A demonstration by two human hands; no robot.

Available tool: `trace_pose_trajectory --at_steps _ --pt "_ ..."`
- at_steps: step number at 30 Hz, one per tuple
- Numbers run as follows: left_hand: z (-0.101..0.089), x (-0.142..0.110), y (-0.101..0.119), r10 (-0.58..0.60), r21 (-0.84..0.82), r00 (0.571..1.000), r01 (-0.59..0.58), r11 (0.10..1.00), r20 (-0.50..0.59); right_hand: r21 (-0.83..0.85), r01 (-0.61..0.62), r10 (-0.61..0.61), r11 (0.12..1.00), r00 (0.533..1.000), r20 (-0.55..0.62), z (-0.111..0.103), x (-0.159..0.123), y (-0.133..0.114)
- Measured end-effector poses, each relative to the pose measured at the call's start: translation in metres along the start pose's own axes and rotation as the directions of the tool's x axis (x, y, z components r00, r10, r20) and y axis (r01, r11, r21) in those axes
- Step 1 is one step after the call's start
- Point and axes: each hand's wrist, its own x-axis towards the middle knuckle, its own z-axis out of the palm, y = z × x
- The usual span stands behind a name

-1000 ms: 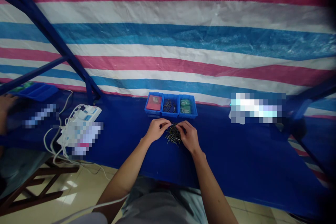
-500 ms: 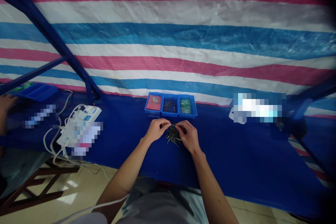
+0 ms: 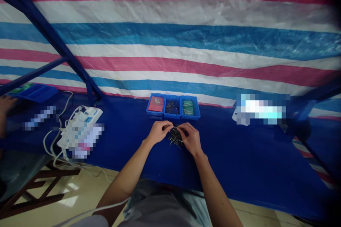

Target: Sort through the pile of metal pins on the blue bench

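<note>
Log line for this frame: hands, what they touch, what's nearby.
left hand: pinching at pile of small dark pins | right hand: fingertips on same pile | behind pile: three blue bins | surface: blue table cover

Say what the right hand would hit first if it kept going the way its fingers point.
The right hand points left and slightly away, so it would likely meet the left hand's fingertips above the pile of small dark pins; depth is unclear.

Striped tarp (image 3: 170, 42) as back wall: pink, white, blue bands. Dark blue metal frame bars (image 3: 53, 39) slant at left. Counter (image 3: 239, 156) under blue cloth. Pale glossy tile floor (image 3: 80, 191), brown wooden stool (image 3: 34, 184) at left.
</note>
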Motion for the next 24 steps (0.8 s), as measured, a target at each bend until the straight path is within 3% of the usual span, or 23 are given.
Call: trace_pose_trajectory --at_steps 24 --pt "-0.0010 -0.0010 0.0016 -0.006 0.068 0.998 0.002 0.998 0.065 0.013 0.062 -0.062 0.998 0.998 0.012 0.0074 -0.0034 0.0063"
